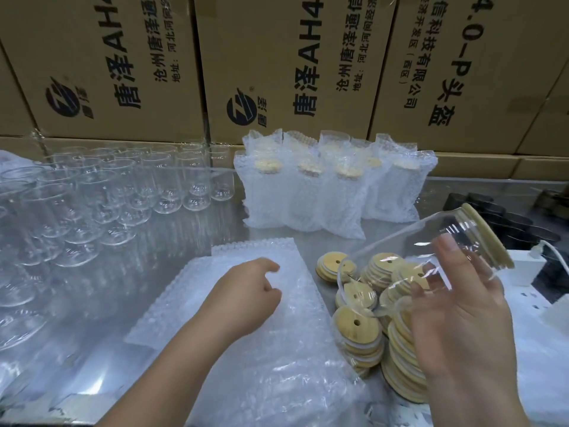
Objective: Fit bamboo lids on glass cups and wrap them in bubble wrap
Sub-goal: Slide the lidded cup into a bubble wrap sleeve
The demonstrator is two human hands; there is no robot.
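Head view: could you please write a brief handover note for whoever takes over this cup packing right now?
Right hand holds a glass cup tilted, its bamboo lid already fitted. Left hand is over the bubble wrap stack, fingers curled; whether it pinches a sheet is unclear.
Loose lids lie piled beside the stack; bare cups stand at the left; wrapped cups stand at the back.
Done: several cups wrapped, this one lidded.
Left: wrap it, then lid and wrap the bare cups.
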